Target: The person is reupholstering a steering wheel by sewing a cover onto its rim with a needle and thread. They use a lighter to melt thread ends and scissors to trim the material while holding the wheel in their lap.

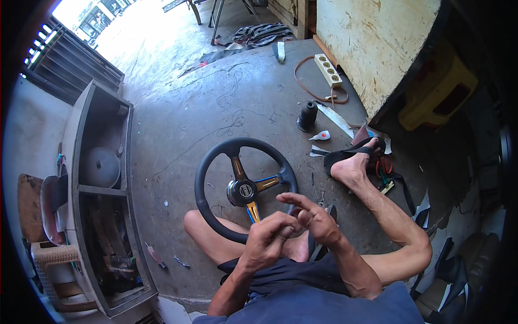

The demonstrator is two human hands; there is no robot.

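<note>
Across the grey floor [162,140], a steering wheel [236,192] with a lettered hub badge [246,190] sits at the hands' ten o'clock. Left hand [270,236]: narrow grip, contents unclear; right hand [319,222]: fingers extended, hold I cannot tell.

Two hands, the left hand [270,237] and the right hand [319,221], close together. Just beyond and to their left: one steering wheel [246,190] with three gold spokes [267,184]. Farther ahead, to the right of the hands: one small white bottle [322,135], one dark tapered object [307,117] and one power strip [328,71]. Well to their left: one cabinet [102,190] of two open compartments, the upper containing one round metal vessel [101,167]. Right of the hands: one sandalled foot [350,166].
</note>
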